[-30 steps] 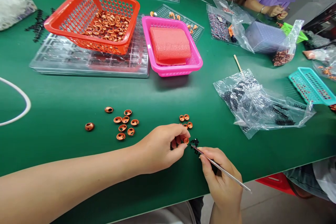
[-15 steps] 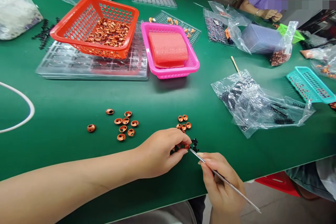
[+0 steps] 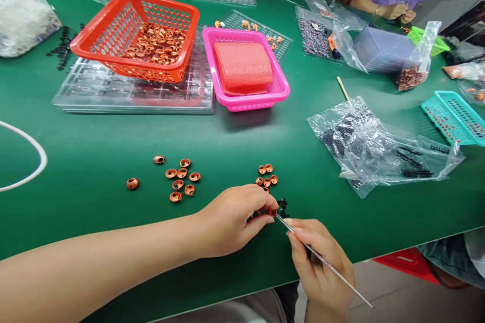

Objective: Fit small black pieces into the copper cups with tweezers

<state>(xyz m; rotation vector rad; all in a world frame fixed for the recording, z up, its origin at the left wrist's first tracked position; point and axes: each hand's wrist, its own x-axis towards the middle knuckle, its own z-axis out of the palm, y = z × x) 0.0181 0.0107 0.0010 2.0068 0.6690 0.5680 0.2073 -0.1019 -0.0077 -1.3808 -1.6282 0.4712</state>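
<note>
close to the near edge of the counter (image 3: 109,141), a small copper cup (image 3: 273,212) sits at the fingertips of the left hand (image 3: 235,219), the nearer of the two. its fingers are pinched on the cup — forefinger above, thumb below. from the fingers of the right hand (image 3: 322,262) the cup lies to the left and a little farther from the body. those fingers grip a thin metal rod (image 3: 335,271) in a pen hold; its long axis slants from the cup, down and right, past the hand toward the body. the rod's tip meets the cup's right side in view. black bits (image 3: 282,207) lie just beyond and to the right of the cup, a few loose cups (image 3: 267,181) past the left knuckles, and more cups (image 3: 182,173) farther left.

the contact itself is too small to read — whether the tip touches the rim or goes inside, i cannot tell, nor whether it bears a black bit. the left hand's curl hides the cup's far side and partly covers one loose cup. the right hand's lower fingers are mostly hidden, and both arms are cut off by the frame.
</note>
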